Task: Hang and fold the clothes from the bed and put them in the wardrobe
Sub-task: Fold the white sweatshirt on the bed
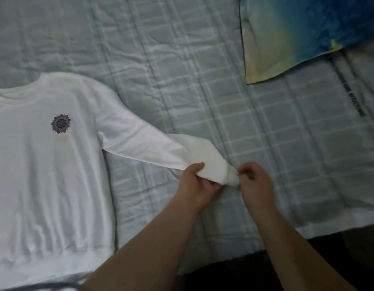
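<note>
A white long-sleeved sweatshirt point(45, 164) lies flat on the bed at the left, front up, with a small dark round emblem point(60, 123) on the chest. Its one visible sleeve point(144, 143) stretches out to the right. My left hand point(199, 185) grips the sleeve just before the cuff from below. My right hand point(255, 181) pinches the cuff end point(232, 178) between its fingertips. The sweatshirt's other sleeve is out of view.
The bed carries a pale blue-grey checked quilt point(203, 91). A blue, yellow and white pillow point(303, 34) lies at the top right. A grey garment with a dark printed strip point(354, 97) lies at the right. The bed's near edge and dark floor point(234, 276) are at the bottom.
</note>
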